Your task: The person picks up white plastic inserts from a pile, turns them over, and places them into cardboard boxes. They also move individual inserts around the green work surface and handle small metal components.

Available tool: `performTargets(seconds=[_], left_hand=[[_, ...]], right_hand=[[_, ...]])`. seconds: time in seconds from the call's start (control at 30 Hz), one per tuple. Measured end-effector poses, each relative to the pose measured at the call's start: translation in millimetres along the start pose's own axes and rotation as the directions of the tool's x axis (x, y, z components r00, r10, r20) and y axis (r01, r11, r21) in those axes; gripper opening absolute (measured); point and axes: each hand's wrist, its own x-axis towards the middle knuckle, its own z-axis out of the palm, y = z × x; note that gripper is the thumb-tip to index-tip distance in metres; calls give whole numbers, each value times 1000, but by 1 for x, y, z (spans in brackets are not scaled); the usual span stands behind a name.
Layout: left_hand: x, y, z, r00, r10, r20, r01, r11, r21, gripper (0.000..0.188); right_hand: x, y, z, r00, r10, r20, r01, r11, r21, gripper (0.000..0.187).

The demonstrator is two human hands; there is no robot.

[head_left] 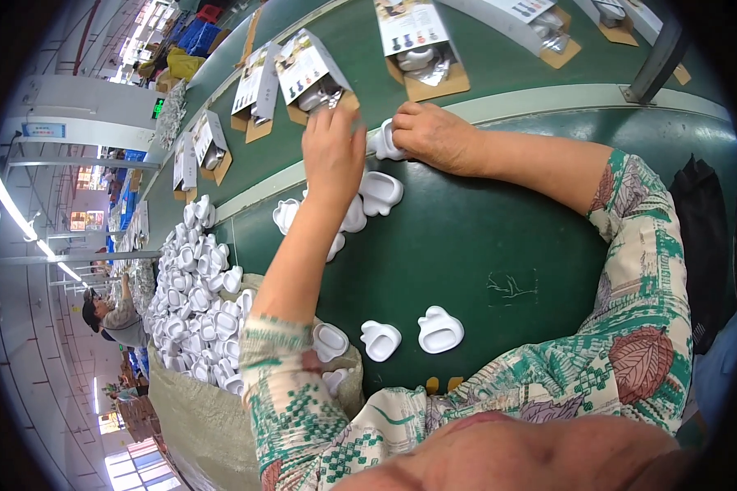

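Note:
My right hand (435, 137) is closed on a white plastic part (385, 141) with a rounded, lobed outline, at the rail along the table's far side. My left hand (333, 151) reaches to the open end of a printed white carton (307, 67) that has silvery packets inside. Its fingers are blurred, and whether they grip anything is hidden. Below the hands, more of these white parts lie on the green table, one of them a dished part (380, 193); my left forearm partly covers the group. Two others, a left one (380, 340) and a right one (440, 330), lie nearer me.
Several open cartons stand along the green belt (499, 82) beyond the pale rail (540, 100). A woven sack (213, 425) heaped with white parts (192, 311) is at the left. A metal post (659, 61) rises at the far right. Another person (116, 317) works at far left.

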Motion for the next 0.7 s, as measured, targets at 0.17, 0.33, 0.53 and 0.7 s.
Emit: performTargets(seconds=[0.17,0.33,0.53,0.7], left_hand=[[-113,22,-64,936,-42,351,70,995,-67,46],[-145,22,-64,880,-90,467,118,992,-31,59],[-104,14,-31,907,-111,406,127,992,-14,55],[-88,-2,-7,955,-169,244,192,979,-71,63]], right_hand=[[21,5,1,999,-2,-43,2,1000,-14,21],[69,23,12,994,-66,-83,48,978,-201,14],[84,76,24,966,138,-218,-226,859,-459,9],[70,72,11,957,152,-245,-258,832,-492,16]])
